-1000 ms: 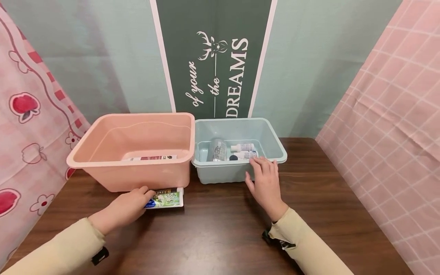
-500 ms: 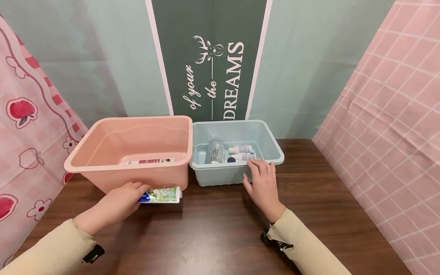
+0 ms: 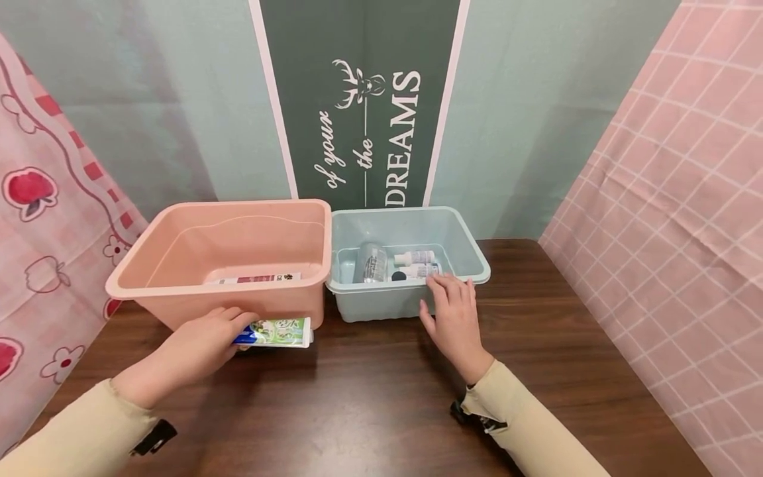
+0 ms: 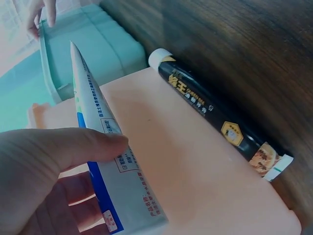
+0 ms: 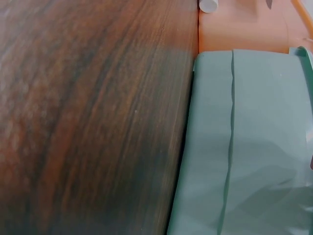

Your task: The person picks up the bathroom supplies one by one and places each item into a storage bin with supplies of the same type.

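Note:
My left hand (image 3: 199, 341) holds a toothpaste tube (image 3: 280, 332), green, blue and white, in front of the pink bin (image 3: 238, 301). In the left wrist view, the thumb presses the printed back of this toothpaste tube (image 4: 117, 171), with fingers behind it. A black toothpaste tube (image 4: 215, 112) with a white cap lies on the table against the pink bin; from the head it is mostly hidden under the left hand. The right hand (image 3: 456, 318) rests its fingertips on the front rim of the light blue bin (image 3: 381, 305), fingers loosely bent.
Inside the blue bin are a clear bottle (image 3: 374, 263) and small white bottles (image 3: 415, 257). A white and red pack (image 3: 259, 278) lies in the pink bin. The bins stand side by side on the dark wooden table (image 3: 369, 404), with fabric hanging behind and at both sides.
The left hand has lifted the green toothpaste tube and drawn it slightly left, up before the pink bin's front wall. The right hand stays at the blue bin's rim; the head view shifts slightly.

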Available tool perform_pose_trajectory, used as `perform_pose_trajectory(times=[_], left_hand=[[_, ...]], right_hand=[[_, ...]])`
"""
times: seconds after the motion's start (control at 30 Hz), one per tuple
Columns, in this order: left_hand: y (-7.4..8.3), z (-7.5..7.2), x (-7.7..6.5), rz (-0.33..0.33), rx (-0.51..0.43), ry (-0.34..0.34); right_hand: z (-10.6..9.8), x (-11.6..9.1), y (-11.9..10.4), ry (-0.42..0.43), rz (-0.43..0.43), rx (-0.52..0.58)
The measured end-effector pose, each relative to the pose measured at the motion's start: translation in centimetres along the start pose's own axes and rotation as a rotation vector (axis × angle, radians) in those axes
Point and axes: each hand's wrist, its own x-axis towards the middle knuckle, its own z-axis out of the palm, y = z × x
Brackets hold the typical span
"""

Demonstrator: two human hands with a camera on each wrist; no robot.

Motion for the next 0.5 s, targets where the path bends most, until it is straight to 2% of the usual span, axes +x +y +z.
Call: perform_pose_trajectory(times=[0.23, 0.5], left_hand=[[-0.2, -0.8, -0.4, 0.001, 0.014, 0.036], [-0.6, -1.7, -0.6, 0.015, 0.009, 0.045]], right_hand=[[0.0, 0.2, -0.2, -0.011, 0.004, -0.011], [-0.1, 0.1, -0.1, -0.004, 0.0, -0.012]])
